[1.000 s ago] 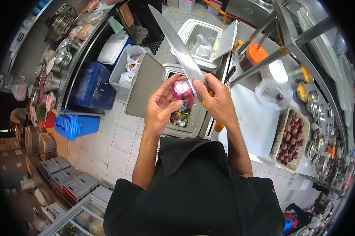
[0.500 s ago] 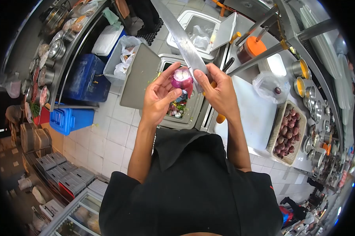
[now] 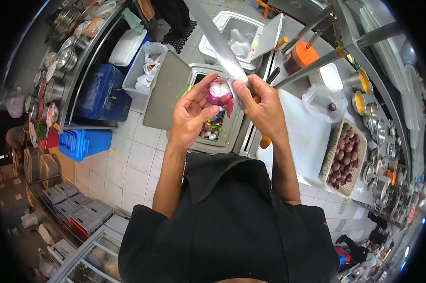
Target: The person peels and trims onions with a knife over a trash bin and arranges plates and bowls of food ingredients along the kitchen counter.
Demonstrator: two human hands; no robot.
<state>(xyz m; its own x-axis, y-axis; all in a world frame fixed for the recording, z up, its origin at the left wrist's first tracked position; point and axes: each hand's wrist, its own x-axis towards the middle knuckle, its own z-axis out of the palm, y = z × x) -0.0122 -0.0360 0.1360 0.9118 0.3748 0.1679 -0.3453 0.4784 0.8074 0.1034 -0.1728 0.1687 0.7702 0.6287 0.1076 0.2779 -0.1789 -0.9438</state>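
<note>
A red onion (image 3: 219,93) with a pale cut end rests in the fingers of my left hand (image 3: 190,114). My right hand (image 3: 264,106) is wrapped round the handle end of a large knife (image 3: 221,45), whose broad blade points up and away. The heel of the blade is beside the onion, close to my right thumb. A strip of loose red skin hangs from the onion's right side. Below both hands an open grey bin (image 3: 229,137) holds vegetable scraps.
A white cutting board (image 3: 302,134) lies on the right counter, beside a basket (image 3: 325,165) of red onions and a plastic bag (image 3: 312,101). The bin's raised lid (image 3: 163,94) stands left. A person in dark trousers (image 3: 175,16) is ahead.
The view has shifted slightly. The onion has turned a little in my left hand, and its loose skin hangs further out. Both hands keep their holds.
</note>
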